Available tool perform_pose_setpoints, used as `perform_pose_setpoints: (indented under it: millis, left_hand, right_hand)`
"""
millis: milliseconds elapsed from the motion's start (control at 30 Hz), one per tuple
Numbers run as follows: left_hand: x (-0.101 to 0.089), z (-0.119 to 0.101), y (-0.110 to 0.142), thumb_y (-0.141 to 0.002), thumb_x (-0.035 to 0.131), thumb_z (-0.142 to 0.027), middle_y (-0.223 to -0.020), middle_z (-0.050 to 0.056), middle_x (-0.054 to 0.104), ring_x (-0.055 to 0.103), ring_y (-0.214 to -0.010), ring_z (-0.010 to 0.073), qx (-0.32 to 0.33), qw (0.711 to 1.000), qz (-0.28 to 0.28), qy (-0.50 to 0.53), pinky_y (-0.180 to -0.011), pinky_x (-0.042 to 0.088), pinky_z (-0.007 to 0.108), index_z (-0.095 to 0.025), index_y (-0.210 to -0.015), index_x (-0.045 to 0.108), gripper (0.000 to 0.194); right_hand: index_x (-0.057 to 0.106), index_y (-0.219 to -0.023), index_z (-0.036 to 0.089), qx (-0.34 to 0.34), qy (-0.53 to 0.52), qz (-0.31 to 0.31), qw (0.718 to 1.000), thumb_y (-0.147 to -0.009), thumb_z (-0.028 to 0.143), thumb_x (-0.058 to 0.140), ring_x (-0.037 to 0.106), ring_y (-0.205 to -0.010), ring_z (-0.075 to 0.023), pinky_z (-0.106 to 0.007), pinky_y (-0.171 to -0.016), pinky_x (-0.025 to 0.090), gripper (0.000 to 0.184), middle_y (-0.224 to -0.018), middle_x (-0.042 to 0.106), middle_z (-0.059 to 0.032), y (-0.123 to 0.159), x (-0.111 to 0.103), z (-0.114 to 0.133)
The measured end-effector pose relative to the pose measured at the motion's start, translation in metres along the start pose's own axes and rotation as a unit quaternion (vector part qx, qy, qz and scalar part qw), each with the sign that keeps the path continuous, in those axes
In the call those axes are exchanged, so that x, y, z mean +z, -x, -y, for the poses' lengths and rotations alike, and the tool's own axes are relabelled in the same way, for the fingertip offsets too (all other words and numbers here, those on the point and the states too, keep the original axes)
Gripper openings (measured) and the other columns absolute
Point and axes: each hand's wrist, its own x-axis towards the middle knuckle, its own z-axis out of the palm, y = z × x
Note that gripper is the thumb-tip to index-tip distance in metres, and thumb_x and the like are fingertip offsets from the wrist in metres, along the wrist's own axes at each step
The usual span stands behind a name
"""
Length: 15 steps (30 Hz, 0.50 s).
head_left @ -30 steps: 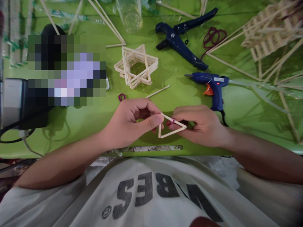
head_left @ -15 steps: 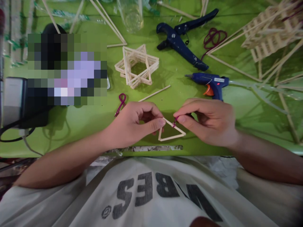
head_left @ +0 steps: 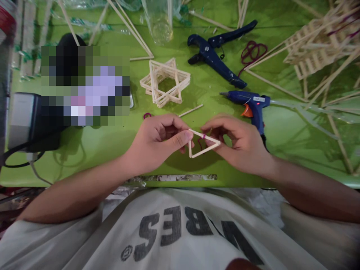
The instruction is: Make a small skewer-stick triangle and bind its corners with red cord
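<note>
My left hand is closed, pinching the upper left corner of a small triangle of pale wooden sticks between thumb and fingers. Purple cord is looped round the triangle's upper stick, and a length of it hangs down behind the frame. My right hand is at the triangle's right side, its fingertips partly behind the sticks, closed around the cord; the exact grip is partly hidden. Another purple cord loop lies just beyond my left hand.
Beyond my hands are a star-shaped stick stack, a loose stick, a blue cutter and a blue glue gun. A larger stick structure stands far right. A black-and-grey box with cables sits left. A flat strip lies along the front edge.
The triangle has risen slightly and tilted. My right hand has moved left and behind its upper stick, and more cord now hangs inside the frame. The view has shifted a little.
</note>
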Motion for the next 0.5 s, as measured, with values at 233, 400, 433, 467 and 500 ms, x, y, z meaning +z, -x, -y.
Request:
perform_pose_setpoints:
  millis: [233,400,433,467,500]
  left_hand:
    - [0.0,0.003,-0.004,-0.094,0.1,-0.045,-0.086,0.002,0.085,0.079,-0.069,0.0158,-0.03,0.999,-0.013,0.036,-0.069,0.072,0.029,-0.022,-0.092,0.075,0.034]
    - [0.0,0.001,-0.004,-0.093,0.101,-0.048,-0.09,0.005,0.087,0.08,-0.069,0.0158,-0.038,0.998,0.014,0.044,-0.069,0.073,0.028,-0.02,-0.094,0.076,0.037]
    - [0.0,0.001,-0.004,-0.093,0.101,-0.049,-0.089,0.005,0.087,0.08,-0.069,0.0156,-0.034,0.998,0.019,0.046,-0.069,0.072,0.028,-0.019,-0.095,0.076,0.039]
    - [0.0,0.001,-0.004,-0.093,0.101,-0.05,-0.088,0.005,0.087,0.08,-0.069,0.0152,-0.028,0.998,0.023,0.049,-0.069,0.072,0.027,-0.019,-0.094,0.076,0.04]
    - [0.0,0.001,-0.005,-0.093,0.101,-0.051,-0.087,0.005,0.086,0.08,-0.069,0.0149,-0.022,0.998,0.026,0.052,-0.069,0.071,0.026,-0.018,-0.093,0.076,0.042]
  right_hand:
    - [0.08,-0.105,0.025,0.006,-0.048,-0.042,0.998,-0.116,0.047,0.075,0.063,-0.063,-0.0152,-0.03,-0.054,0.049,0.025,-0.08,0.074,-0.0014,0.002,-0.002,0.008]
    - [0.077,-0.093,0.022,0.007,-0.063,0.004,0.998,-0.115,0.037,0.076,0.056,-0.058,-0.0105,-0.026,-0.049,0.041,0.027,-0.074,0.072,0.0012,0.004,-0.004,0.015]
    - [0.077,-0.092,0.022,0.008,-0.064,0.004,0.998,-0.115,0.035,0.075,0.056,-0.058,-0.0103,-0.026,-0.049,0.04,0.027,-0.074,0.072,0.0012,0.004,-0.004,0.016]
    - [0.077,-0.092,0.022,0.01,-0.066,0.002,0.998,-0.116,0.034,0.075,0.056,-0.058,-0.0102,-0.026,-0.049,0.04,0.027,-0.074,0.073,0.0011,0.004,-0.004,0.017]
    - [0.078,-0.092,0.022,0.019,-0.072,-0.001,0.997,-0.116,0.033,0.074,0.056,-0.057,-0.0101,-0.026,-0.049,0.041,0.027,-0.074,0.073,0.0011,0.004,-0.005,0.017]
